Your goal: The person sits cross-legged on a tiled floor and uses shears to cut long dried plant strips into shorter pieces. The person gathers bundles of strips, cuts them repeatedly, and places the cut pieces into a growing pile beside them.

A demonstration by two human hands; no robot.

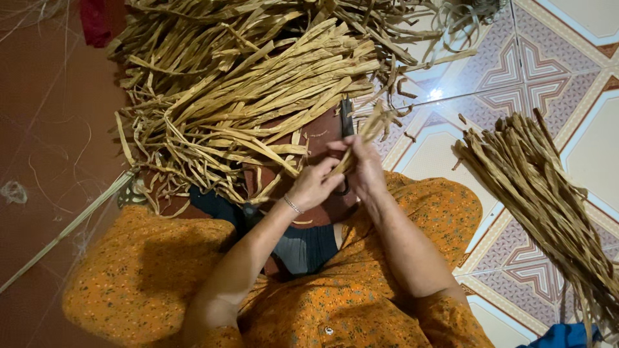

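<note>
A dried leaf strip [361, 138] sits pinched between both hands over the person's lap. The left hand [314, 185], a thin bracelet [294, 205] at its wrist, grips its lower end; the right hand [364, 169] clasps it just beside. Beyond the strip lies a big heap of strips [251, 90]. Right of it, a tidy bundle [548, 200] rests on the tiled floor [548, 58].

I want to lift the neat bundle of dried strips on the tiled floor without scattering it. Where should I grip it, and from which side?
Probably grip the bundle of dried strips around its middle, coming from above with hands wrapped across the strips. They lie parallel and slanted on the tiled floor, with cut ends fanned loosely at the upper end, so a crosswise hold at mid-length should keep them together.
</note>
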